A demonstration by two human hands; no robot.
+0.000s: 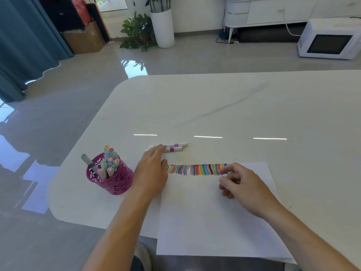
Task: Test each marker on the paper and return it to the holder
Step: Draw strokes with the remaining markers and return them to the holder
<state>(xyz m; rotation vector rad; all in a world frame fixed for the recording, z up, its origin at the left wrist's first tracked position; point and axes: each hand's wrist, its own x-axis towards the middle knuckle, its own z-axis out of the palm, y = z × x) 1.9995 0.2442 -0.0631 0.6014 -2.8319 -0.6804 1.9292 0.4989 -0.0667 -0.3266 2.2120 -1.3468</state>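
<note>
Head view, counter: white counter (214,106) with a rounded corner, faint grey veining and three reflected light bars.
Head view, paper: white sheet (214,222) lies flat at the near edge of the counter; its near edge reaches slightly past the counter edge.
Head view, test strokes: a row of short coloured strokes (197,169) runs across the top of the paper, between the two hands.
Head view, holder: magenta perforated holder (111,182) stands upright on the counter, left of the paper and just beside the left hand.
Head view, markers in holder: a cluster of capped markers (110,163) stands inside, caps up; one grey marker (88,163) leans out to the left.
Head view, loose markers: two white markers with purple bands (175,145) lie side by side on the counter, beyond the top left corner of the paper.
Head view, left hand: left hand (151,171) is palm down; its fingers (158,151) are straight and rest on the near ends of the two loose markers, not curled round them.
Head view, right hand: right hand (244,184) rests over the paper at the right end of the strokes; its fingers (226,170) are curled with the tips together; whether they pinch anything cannot be determined.
Head view, surroundings: white microwave (330,39) on the floor, tall white planter (163,26), blue curtain (25,45), cardboard box (84,39).
</note>
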